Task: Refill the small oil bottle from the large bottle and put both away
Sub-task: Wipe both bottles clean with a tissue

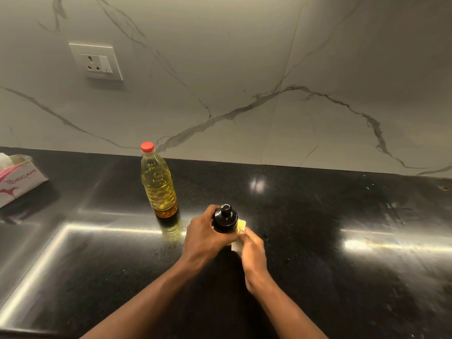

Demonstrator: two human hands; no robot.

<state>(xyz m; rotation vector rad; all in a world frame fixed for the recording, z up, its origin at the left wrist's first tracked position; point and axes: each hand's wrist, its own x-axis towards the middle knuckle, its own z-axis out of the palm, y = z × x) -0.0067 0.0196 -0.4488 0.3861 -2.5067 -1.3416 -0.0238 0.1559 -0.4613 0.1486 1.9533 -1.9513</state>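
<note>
One glossy black-capped small btl [225, 219], L hand [208, 237]; white tissue [236, 245], R hand [253, 255].

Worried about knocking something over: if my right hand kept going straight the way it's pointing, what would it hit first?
The small bottle: your right hand holds a white tissue against its side. The large bottle seems to stand left of that line.

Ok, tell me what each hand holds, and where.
Left hand grips the small bottle round its top; right hand pinches a pale wipe against its side.
</note>
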